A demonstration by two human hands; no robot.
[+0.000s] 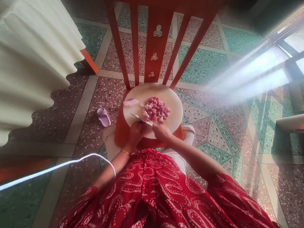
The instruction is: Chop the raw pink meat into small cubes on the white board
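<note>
A round pale cutting board (171, 98) lies on the seat of a red wooden chair (157, 41). On the board sits a pile of diced pink meat (156, 110), and a separate pale slice (130, 102) lies to its left. My right hand (161, 131) grips the handle of a knife (139, 118); its blade points left across the board's near edge, just in front of the pile. My left hand (136, 132), a gold bangle on its wrist, rests with curled fingers right under the blade. Whether it holds anything is hidden.
Red patterned clothing (161, 198) fills the foreground. A cream pleated cloth (23, 56) hangs at the left. A pink slipper (103, 117) lies on the terrazzo floor left of the chair. A white cable (46, 171) crosses the lower left. Sun glare streams from a window at the right.
</note>
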